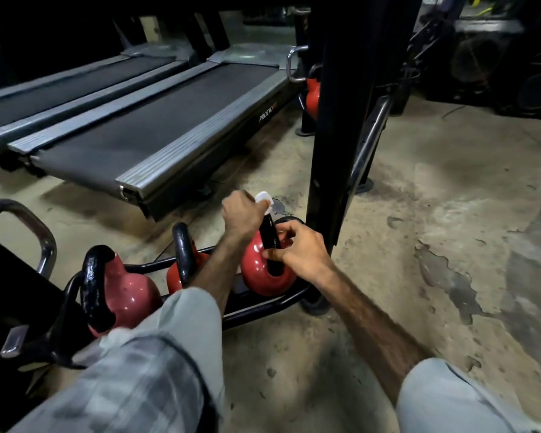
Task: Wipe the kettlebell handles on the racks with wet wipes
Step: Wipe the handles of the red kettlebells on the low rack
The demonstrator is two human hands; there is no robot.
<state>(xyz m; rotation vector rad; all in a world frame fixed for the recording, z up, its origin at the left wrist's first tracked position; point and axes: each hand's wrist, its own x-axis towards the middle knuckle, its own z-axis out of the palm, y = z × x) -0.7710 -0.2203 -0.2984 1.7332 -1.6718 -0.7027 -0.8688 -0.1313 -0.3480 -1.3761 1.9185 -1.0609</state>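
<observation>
Head view: left hand [242,210] grip pinching wet wipe [264,197], right hand [300,248] seemingly clasping kettlebell handle [270,242]; bare floor [419,214] rightward.

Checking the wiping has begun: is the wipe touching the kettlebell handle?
Touching. The head view shows the left hand pressing the wipe onto the top of the handle.

Wet wipe [264,199] mostly hidden in left hand [242,214]; sleeves blurred

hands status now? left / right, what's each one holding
Left hand: closed, grip on the wet wipe at the top of the kettlebell handle.
Right hand: closed, grip on the same handle lower down.
</observation>
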